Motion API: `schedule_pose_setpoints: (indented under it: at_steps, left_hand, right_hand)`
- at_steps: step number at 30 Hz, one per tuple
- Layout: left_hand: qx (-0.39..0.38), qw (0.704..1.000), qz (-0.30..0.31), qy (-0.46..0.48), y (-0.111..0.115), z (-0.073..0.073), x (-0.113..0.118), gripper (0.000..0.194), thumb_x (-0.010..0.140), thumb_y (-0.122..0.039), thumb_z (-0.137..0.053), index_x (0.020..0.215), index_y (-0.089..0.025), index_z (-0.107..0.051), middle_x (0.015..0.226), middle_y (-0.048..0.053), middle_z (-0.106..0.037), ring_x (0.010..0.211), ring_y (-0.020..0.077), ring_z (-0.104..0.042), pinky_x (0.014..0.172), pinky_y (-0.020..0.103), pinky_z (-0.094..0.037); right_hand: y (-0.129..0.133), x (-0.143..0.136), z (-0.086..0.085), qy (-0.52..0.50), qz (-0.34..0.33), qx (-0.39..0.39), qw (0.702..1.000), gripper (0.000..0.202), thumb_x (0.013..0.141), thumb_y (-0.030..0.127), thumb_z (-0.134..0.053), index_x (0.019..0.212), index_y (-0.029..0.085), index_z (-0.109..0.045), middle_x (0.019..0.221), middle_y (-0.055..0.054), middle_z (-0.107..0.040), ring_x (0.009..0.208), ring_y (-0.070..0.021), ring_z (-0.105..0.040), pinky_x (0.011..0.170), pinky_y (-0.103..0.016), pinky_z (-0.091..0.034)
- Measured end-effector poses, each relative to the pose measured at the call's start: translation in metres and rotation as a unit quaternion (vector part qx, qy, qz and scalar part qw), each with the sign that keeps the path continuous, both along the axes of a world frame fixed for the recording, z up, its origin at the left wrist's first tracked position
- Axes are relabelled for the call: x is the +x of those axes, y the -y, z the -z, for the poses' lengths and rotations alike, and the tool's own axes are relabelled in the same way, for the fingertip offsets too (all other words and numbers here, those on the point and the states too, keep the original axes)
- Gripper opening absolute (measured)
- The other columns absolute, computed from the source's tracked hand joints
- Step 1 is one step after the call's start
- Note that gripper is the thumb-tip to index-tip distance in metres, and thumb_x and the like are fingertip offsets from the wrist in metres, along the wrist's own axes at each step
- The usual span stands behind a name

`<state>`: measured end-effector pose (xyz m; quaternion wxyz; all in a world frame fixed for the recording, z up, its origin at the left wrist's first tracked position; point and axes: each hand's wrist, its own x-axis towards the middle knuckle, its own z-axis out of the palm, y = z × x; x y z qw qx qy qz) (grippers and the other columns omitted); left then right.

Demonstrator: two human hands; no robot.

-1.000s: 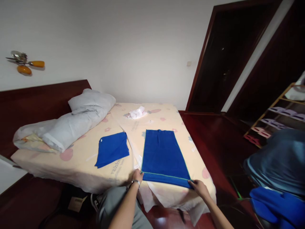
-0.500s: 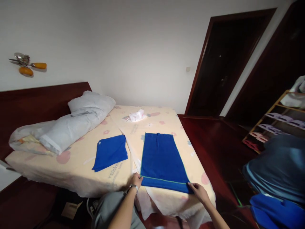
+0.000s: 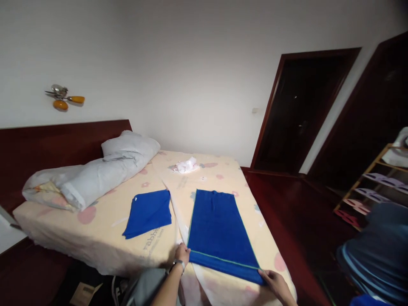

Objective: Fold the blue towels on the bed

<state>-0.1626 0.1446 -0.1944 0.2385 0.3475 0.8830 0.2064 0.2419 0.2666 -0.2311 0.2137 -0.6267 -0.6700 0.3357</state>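
Bed sheet (image 3: pixel 105 225), left of the blue cloth (image 3: pixel 219 225) I hold: lettering (image 3: pixel 153 239) reads "rabbi"; smaller line beneath blurred.

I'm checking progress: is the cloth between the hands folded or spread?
Partly folded: the blue cloth has its near end turned over; the rest lies flat.

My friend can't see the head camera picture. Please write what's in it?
A person's left hand and right hand hold the near corners of a long blue cloth, its green-edged near end folded over, on a patterned bed. Left of that cloth lies a smaller blue cloth. Beyond are a crumpled white bundle and, toward the headboard, rumpled grey bedding.
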Motion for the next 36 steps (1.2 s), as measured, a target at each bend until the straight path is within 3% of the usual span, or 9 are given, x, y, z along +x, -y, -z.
schedule_pose_setpoints:
  at_steps: [4, 10, 14, 17, 23, 27, 32, 36]
  left_hand:
    - [-0.042, 0.999, 0.023, -0.018, 0.009, -0.007, 0.000, 0.013, 0.093, -0.018, -0.056, 0.103, -0.014, -0.063, 0.109, 0.010, -0.073, 0.101, 0.0134, -0.068, 0.078, 0.018, -0.043]
    - [-0.051, 0.997, 0.054, -0.034, 0.016, -0.003, 0.000, 0.013, 0.089, -0.025, -0.063, 0.097, -0.016, -0.067, 0.107, 0.010, -0.073, 0.101, 0.0184, -0.067, 0.080, 0.024, -0.043]
    - [-0.007, 0.996, 0.064, -0.056, 0.015, -0.001, -0.002, 0.010, 0.088, -0.025, -0.064, 0.093, -0.017, -0.066, 0.108, 0.007, -0.070, 0.099, 0.0153, -0.064, 0.083, 0.022, -0.042]
    - [0.016, 0.997, 0.060, -0.049, 0.012, -0.001, -0.002, 0.008, 0.090, -0.024, -0.062, 0.092, -0.017, -0.065, 0.102, 0.006, -0.070, 0.095, 0.0142, -0.063, 0.080, 0.020, -0.041]
    - [-0.010, 0.998, 0.055, -0.036, 0.009, 0.002, -0.001, 0.012, 0.092, -0.026, -0.058, 0.099, -0.017, -0.064, 0.099, 0.005, -0.071, 0.091, 0.0148, -0.064, 0.076, 0.022, -0.040]
    - [-0.005, 0.997, 0.060, -0.042, 0.013, -0.004, 0.000, 0.021, 0.083, -0.026, -0.069, 0.100, -0.014, -0.066, 0.107, 0.012, -0.071, 0.098, 0.0199, -0.064, 0.079, 0.024, -0.042]
    - [-0.041, 0.999, 0.020, -0.020, 0.016, -0.010, -0.001, 0.020, 0.088, -0.034, -0.061, 0.092, -0.016, -0.068, 0.099, 0.015, -0.074, 0.094, 0.0250, -0.067, 0.073, 0.029, -0.042]
    - [-0.037, 0.999, 0.027, -0.007, 0.016, -0.014, -0.006, 0.012, 0.087, -0.023, -0.056, 0.089, -0.018, -0.068, 0.095, 0.011, -0.074, 0.092, 0.0231, -0.067, 0.075, 0.028, -0.042]
  right_hand:
    - [0.007, 0.012, 0.006, -0.030, -0.037, -0.006, 0.999, 0.049, 0.057, 0.076, -0.048, 0.047, 0.028, -0.049, 0.049, -0.004, -0.061, 0.056, -0.0297, -0.065, 0.057, -0.041, -0.052]
    - [0.022, 0.016, 0.000, 0.025, -0.042, 0.018, 0.999, 0.047, 0.067, 0.069, -0.050, 0.056, 0.024, -0.055, 0.058, -0.005, -0.067, 0.061, -0.0252, -0.065, 0.062, -0.035, -0.048]
    - [0.020, 0.009, -0.006, -0.028, -0.048, 0.027, 0.998, 0.045, 0.070, 0.067, -0.050, 0.064, 0.023, -0.060, 0.069, -0.007, -0.071, 0.068, -0.0259, -0.068, 0.065, -0.034, -0.051]
    - [0.015, 0.006, -0.006, -0.049, -0.010, 0.030, 0.998, 0.049, 0.071, 0.069, -0.047, 0.074, 0.023, -0.064, 0.081, -0.008, -0.074, 0.078, -0.0275, -0.071, 0.071, -0.034, -0.053]
    - [0.009, 0.002, -0.004, 0.002, 0.009, 0.007, 1.000, 0.054, 0.070, 0.071, -0.044, 0.078, 0.022, -0.065, 0.086, -0.010, -0.076, 0.084, -0.0303, -0.071, 0.076, -0.037, -0.051]
    - [0.010, -0.002, -0.006, 0.011, -0.010, -0.013, 1.000, 0.057, 0.068, 0.072, -0.046, 0.084, 0.021, -0.067, 0.097, -0.013, -0.077, 0.095, -0.0326, -0.071, 0.083, -0.039, -0.052]
    - [0.016, 0.001, 0.000, 0.026, -0.007, -0.053, 0.998, 0.061, 0.065, 0.072, -0.049, 0.093, 0.020, -0.066, 0.103, -0.016, -0.076, 0.104, -0.0339, -0.069, 0.091, -0.040, -0.052]
    - [0.026, 0.008, 0.003, 0.014, 0.005, -0.001, 1.000, 0.059, 0.074, 0.066, -0.045, 0.103, 0.017, -0.064, 0.104, -0.019, -0.073, 0.100, -0.0334, -0.070, 0.090, -0.042, -0.054]
